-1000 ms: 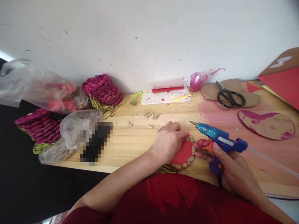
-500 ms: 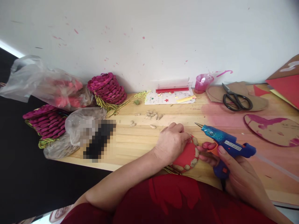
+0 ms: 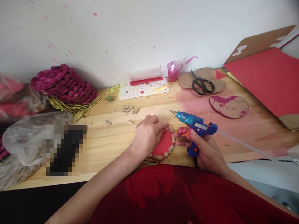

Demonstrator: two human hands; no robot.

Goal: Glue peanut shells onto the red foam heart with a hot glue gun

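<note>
My left hand (image 3: pixel 147 135) rests with curled fingers on a red round piece (image 3: pixel 164 145) edged with peanut shells, pressing at its upper rim. My right hand (image 3: pixel 202 148) grips a blue glue gun (image 3: pixel 195 125) by its handle, with the nozzle pointing left and up just above the red piece. The fingertips of my right hand touch the red piece's right edge. Loose peanut shells (image 3: pixel 128 109) lie on the wooden table (image 3: pixel 112 140) beyond my left hand.
Black scissors (image 3: pixel 201 83) lie on cardboard at the back, beside a pink cup (image 3: pixel 173 70) and a star-printed sheet (image 3: pixel 142 89). A painted cardboard heart (image 3: pixel 229 106) and red paper (image 3: pixel 263 79) lie right. Magenta woven pieces (image 3: pixel 65 84) and plastic bags (image 3: pixel 28 137) crowd the left.
The camera has swung right and down, so everything sits further left in view. Both hands stay on the red piece and the glue gun as before.
</note>
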